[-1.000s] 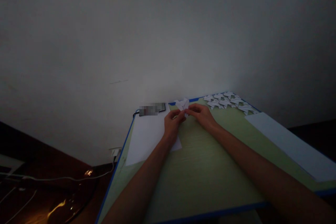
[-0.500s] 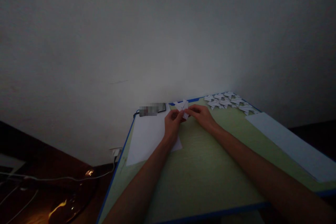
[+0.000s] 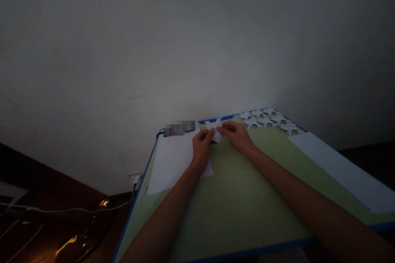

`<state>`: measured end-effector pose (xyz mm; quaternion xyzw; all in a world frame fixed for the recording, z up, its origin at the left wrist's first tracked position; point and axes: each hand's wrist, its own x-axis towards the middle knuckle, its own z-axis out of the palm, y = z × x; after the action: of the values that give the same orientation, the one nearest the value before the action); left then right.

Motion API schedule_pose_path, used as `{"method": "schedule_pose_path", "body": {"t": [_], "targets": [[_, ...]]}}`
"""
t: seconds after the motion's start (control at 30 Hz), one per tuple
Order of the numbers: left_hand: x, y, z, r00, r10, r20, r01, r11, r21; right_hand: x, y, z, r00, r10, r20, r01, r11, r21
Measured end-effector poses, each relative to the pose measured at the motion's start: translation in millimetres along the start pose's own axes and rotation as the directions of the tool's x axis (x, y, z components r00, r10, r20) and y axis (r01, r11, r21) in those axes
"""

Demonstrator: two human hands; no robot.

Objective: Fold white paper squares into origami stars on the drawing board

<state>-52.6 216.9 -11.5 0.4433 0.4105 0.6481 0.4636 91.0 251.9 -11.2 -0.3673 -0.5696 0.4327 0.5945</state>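
Observation:
A small piece of folded white paper (image 3: 217, 136) is held above the far part of the green table (image 3: 243, 205), with pointed flaps sticking up at its top. My left hand (image 3: 202, 144) pinches its left side between thumb and fingers. On the right side, my right hand (image 3: 237, 133) grips it the same way, thumb in front. The fingers behind the paper are partly hidden. Under my left wrist lies a large white sheet (image 3: 173, 160).
Several folded paper figures (image 3: 264, 121) sit in rows at the far right corner. A long white paper strip (image 3: 339, 168) lies along the right edge. A phone (image 3: 179, 128) rests at the far left, by the wall. A white cable (image 3: 92, 210) runs to a plug (image 3: 135, 179).
My thumbs have moved slightly apart on the folded paper, so more of its front and lower point shows. Both hands keep hold of it in nearly the same place.

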Motion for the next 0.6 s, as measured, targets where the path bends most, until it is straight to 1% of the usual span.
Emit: {"method": "schedule_pose_path", "body": {"t": [0.2, 0.37, 0.47, 0.53, 0.6], "targets": [[1.0, 0.4, -0.6, 1.000, 0.021, -0.010, -0.021, 1.000, 0.001, -1.4, 0.1, -0.7, 1.000, 0.005, 0.024, -0.004, 1.000, -0.016], [2.1, -0.4, 0.2, 0.999, -0.031, -0.014, 0.030, 0.997, -0.067, -1.7, -3.2, -1.7, 0.999, -0.009, 0.036, 0.011, 0.999, -0.053], [2.4, -0.8, 0.4, 0.999, -0.037, -0.012, 0.036, 0.995, -0.092, -1.0, -3.6, -2.0, 0.999, 0.042, 0.020, -0.041, 0.999, -0.021], [3.0, -1.9, -0.1, 0.999, -0.036, 0.015, 0.038, 0.995, -0.096, -0.8, -2.5, -1.9, 0.996, 0.085, 0.009, -0.086, 0.996, 0.023], [4.2, -3.9, -1.0, 0.998, -0.041, 0.042, 0.044, 0.996, -0.083, -0.7, -0.9, -1.8, 0.996, 0.093, 0.009, -0.094, 0.994, 0.058]]}}
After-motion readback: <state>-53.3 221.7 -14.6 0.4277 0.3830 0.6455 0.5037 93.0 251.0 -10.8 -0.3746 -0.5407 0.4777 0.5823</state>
